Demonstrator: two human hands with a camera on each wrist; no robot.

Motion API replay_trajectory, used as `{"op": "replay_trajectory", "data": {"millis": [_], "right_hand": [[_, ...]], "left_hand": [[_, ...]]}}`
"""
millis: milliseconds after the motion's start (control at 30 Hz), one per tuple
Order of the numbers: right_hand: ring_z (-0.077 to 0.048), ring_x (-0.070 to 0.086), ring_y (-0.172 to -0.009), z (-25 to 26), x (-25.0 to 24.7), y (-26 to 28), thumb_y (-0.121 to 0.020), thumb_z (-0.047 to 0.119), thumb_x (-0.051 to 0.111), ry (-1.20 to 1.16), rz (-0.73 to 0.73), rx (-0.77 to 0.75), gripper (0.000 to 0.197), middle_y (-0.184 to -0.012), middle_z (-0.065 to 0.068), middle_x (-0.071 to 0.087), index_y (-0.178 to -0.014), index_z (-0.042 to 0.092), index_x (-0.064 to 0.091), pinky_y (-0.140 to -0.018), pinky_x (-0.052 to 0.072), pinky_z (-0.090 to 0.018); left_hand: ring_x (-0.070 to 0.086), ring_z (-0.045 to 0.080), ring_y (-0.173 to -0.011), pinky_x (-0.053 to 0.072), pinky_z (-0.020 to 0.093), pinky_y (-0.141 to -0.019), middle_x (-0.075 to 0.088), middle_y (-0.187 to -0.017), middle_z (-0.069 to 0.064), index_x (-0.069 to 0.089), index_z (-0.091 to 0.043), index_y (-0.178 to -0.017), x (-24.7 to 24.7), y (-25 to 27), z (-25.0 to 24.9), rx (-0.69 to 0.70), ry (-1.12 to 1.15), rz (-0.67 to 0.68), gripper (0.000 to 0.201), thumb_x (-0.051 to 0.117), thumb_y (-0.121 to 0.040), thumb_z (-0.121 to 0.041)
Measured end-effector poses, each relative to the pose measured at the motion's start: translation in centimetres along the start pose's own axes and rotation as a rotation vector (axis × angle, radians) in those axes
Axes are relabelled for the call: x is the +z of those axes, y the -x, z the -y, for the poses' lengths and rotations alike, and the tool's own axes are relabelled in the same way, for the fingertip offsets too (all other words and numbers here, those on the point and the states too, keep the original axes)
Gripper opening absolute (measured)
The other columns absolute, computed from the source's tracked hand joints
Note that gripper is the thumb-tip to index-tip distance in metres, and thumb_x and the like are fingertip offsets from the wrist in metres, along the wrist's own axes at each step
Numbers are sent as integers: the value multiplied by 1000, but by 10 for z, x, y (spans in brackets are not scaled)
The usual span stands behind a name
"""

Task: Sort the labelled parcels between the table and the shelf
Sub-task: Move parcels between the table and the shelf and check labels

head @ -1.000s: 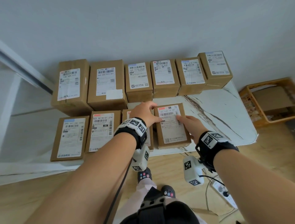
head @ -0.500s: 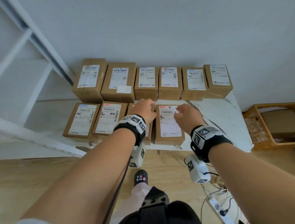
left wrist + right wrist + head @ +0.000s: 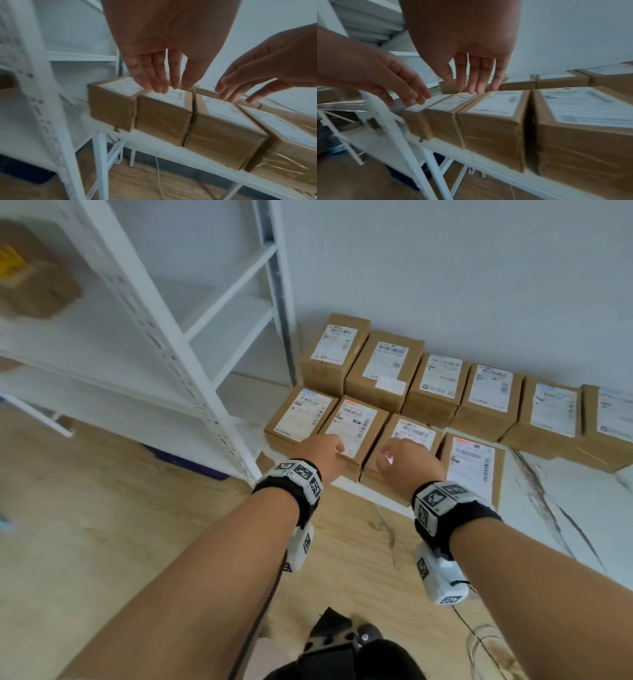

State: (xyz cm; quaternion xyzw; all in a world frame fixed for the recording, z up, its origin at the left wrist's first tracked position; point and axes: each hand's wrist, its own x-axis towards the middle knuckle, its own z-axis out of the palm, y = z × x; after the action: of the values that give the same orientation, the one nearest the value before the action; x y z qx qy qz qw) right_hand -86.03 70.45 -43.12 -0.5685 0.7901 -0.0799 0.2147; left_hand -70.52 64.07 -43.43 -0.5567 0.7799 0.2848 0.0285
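Note:
Brown cardboard parcels with white labels lie in two rows on the white table (image 3: 565,508). The front row holds a leftmost parcel (image 3: 301,416), a second parcel (image 3: 356,422), a third parcel (image 3: 412,434) and a fourth parcel (image 3: 474,463). My left hand (image 3: 323,451) hovers open over the second parcel (image 3: 164,115), fingers straight and apart from it. My right hand (image 3: 404,460) hangs open just above the third parcel (image 3: 494,128), holding nothing. Both palms face down, as the wrist views show the left hand (image 3: 171,83) and right hand (image 3: 471,83).
A white metal shelf (image 3: 191,361) stands left of the table, its post close to the leftmost parcel. A blurred brown parcel (image 3: 34,275) sits on an upper shelf board. A dark blue object (image 3: 185,462) lies under the shelf. Cables (image 3: 489,648) lie on the wooden floor.
Both hands have come off the fourth front parcel and shifted left along the row. My view has swung left, bringing the shelf into sight.

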Motion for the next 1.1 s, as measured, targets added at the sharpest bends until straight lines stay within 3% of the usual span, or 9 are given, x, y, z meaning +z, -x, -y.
{"op": "replay_trajectory", "data": {"millis": [67,200,400,567,633,667,767,900,1100], "right_hand": [[-27,62,-92,30,10,-1,-100,25,39,30,35,-36,29,-105,-8,67,-107,13,65,-72,50,-33],[-25,55,-82,90,34,1,-102,28,33,84,66,-108,33,-95,-7,63,-97,11,61,-68,43,-31],[-25,56,-79,201,87,10,-102,23,34,71,119,-181,32,-88,-8,62,-92,8,61,-67,42,-30],[-24,56,-75,306,139,19,-101,25,35,9,122,-238,32,-78,-4,58,-83,9,56,-66,43,-31],[-25,59,-77,343,159,24,-100,26,36,-2,140,-237,33,-80,-5,61,-87,8,59,-69,48,-34],[-27,60,-79,359,167,27,-100,27,37,-12,149,-238,34,-82,-7,62,-87,7,60,-72,51,-35],[-28,61,-80,403,190,31,-99,29,38,-48,162,-239,34,-81,-8,63,-84,7,60,-73,51,-36],[-28,53,-76,465,208,27,-99,26,38,42,159,-339,32,-73,-4,52,-73,11,49,-66,41,-33],[-24,56,-70,554,241,3,-98,25,36,91,154,-477,36,-71,-3,60,-70,9,52,-57,38,-30]], "left_hand": [[59,22,-94,50,33,-82,66,-115,3,60,-22,-102,-8,11,27,-36,16,-14,11,52,-95,-19],[59,20,-113,48,33,-95,63,-124,-3,61,-23,-122,-23,38,88,-107,90,-54,28,57,-94,-25],[59,21,-112,49,34,-94,63,-123,0,60,-17,-121,-61,78,195,-168,146,-83,26,53,-97,-24],[52,21,-88,42,31,-75,59,-96,0,51,-20,-85,-88,110,297,-269,154,-77,12,46,-96,-20],[57,23,-92,49,36,-82,62,-98,1,58,-13,-93,-102,125,334,-288,158,-84,11,48,-94,-18],[60,24,-99,50,36,-88,65,-108,3,62,-11,-107,-108,132,353,-295,172,-95,19,49,-94,-19],[58,22,-115,45,30,-92,61,-128,1,55,-18,-131,-126,153,407,-313,213,-130,36,51,-96,-23],[59,21,-112,48,32,-92,61,-126,0,55,-21,-129,-142,167,468,-361,261,-179,33,54,-97,-25],[60,20,-110,50,35,-95,63,-122,-1,58,-23,-126,-171,167,539,-417,263,-234,32,55,-94,-25]]}}
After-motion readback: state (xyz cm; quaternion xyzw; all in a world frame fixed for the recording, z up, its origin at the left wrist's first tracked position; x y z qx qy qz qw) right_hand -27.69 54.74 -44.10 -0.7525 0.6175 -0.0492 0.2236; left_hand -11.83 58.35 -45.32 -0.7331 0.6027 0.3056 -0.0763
